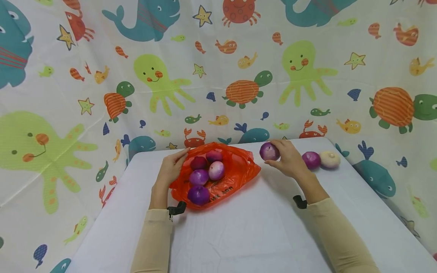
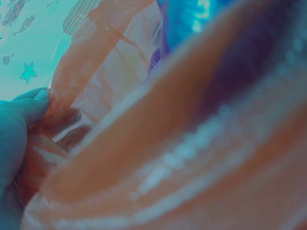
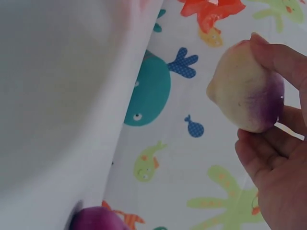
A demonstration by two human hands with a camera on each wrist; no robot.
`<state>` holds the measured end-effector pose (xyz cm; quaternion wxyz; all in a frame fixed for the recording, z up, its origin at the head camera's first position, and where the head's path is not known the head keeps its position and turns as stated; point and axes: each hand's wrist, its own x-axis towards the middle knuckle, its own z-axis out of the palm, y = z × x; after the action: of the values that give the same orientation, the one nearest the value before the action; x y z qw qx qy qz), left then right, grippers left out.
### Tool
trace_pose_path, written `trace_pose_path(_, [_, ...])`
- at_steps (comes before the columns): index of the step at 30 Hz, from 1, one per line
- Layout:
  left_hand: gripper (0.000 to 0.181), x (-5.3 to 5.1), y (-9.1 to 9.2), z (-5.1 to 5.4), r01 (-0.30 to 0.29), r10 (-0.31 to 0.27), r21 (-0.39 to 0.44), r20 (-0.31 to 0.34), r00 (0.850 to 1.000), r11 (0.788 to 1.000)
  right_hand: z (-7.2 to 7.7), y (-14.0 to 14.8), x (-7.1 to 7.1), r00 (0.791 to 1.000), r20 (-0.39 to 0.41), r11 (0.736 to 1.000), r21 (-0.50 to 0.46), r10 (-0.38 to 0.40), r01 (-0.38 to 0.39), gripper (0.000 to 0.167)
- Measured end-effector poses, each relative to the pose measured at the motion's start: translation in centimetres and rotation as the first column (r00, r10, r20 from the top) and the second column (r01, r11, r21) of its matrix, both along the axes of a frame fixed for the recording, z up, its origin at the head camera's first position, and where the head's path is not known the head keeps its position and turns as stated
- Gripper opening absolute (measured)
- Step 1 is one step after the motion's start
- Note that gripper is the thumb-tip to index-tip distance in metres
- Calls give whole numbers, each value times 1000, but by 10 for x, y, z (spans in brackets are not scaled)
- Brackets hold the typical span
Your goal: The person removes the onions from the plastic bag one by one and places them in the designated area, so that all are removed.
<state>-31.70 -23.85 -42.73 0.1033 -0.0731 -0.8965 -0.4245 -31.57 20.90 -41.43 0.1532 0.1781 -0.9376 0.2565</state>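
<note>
My right hand (image 1: pixel 288 159) pinches a purple onion (image 1: pixel 269 151) between thumb and fingers, to the right of the red bag; in the right wrist view the hand (image 3: pixel 283 158) holds this onion (image 3: pixel 247 91), which shows a pale side and a purple patch. The red plastic bag (image 1: pixel 235 170) lies spread out with several purple onions (image 1: pixel 198 177) in it, one of them paler (image 1: pixel 216 170). My left hand (image 1: pixel 168 170) grips the bag's left edge; in the left wrist view its thumb (image 2: pixel 36 105) lies on the bag film (image 2: pixel 96 62).
On the table's right side a purple onion (image 1: pixel 311 160) touches a whitish one (image 1: pixel 329 159). A white cloth (image 1: pixel 239 235) covers the table. Behind it hangs a curtain (image 1: pixel 211 129) printed with sea animals.
</note>
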Motion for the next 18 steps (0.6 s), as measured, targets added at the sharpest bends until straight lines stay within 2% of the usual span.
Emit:
trace_pose_path(9, [41,1,1,1,-4,4,11,14,1000,1000,1,19,-2,995,53,996,21,-89,88,82])
trace_pose_path(18, [40,0,0,1,-6,6,20,20,1000,1000,-2,29,-8,988,112,995,13,-102,101,84])
